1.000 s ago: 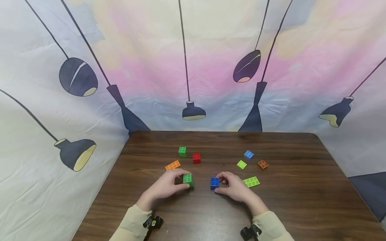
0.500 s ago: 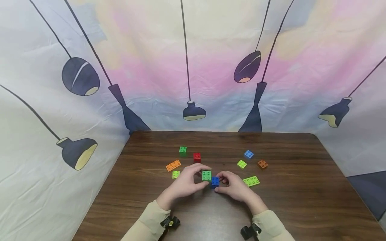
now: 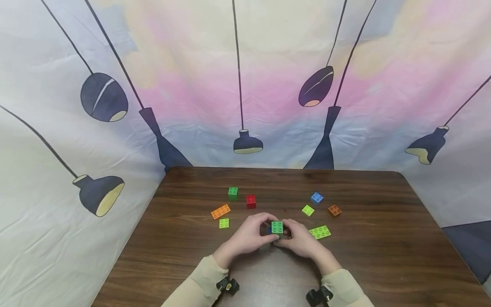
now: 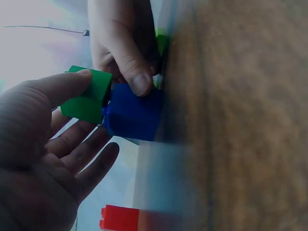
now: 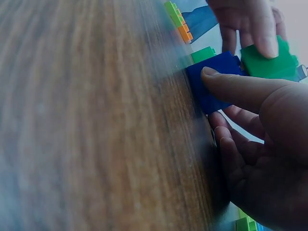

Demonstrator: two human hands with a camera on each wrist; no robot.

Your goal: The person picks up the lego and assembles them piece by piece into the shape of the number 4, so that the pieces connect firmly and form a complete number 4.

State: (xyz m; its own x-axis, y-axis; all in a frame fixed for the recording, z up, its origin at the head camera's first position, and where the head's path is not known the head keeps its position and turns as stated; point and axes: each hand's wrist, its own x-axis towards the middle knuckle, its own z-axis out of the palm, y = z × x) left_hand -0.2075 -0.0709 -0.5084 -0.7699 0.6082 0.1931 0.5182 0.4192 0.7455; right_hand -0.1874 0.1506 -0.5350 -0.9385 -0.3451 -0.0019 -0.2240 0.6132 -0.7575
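My left hand (image 3: 249,233) pinches a green toy brick (image 3: 277,227) between thumb and fingers. Directly under it stands a dark blue brick (image 5: 211,81) on the table, pinched by my right hand (image 3: 301,239). From the head view the green brick hides most of the blue one. Both wrist views show the green brick slightly tilted and offset, right at the studs of the blue brick (image 4: 134,113); whether they are joined I cannot tell. The thumbs of both hands lie on the near faces of the bricks.
Left of centre lie a second green brick (image 3: 232,193), a red brick (image 3: 251,201), an orange brick (image 3: 220,211) and a small lime brick (image 3: 224,223). To the right are a light blue brick (image 3: 316,197), another lime brick (image 3: 307,210), a brown brick (image 3: 334,210) and a long lime brick (image 3: 320,232).
My left hand has carried the green brick rightward until it is over the blue brick, uncovering the small lime brick on the left. The right hand has stayed in place on the blue brick.
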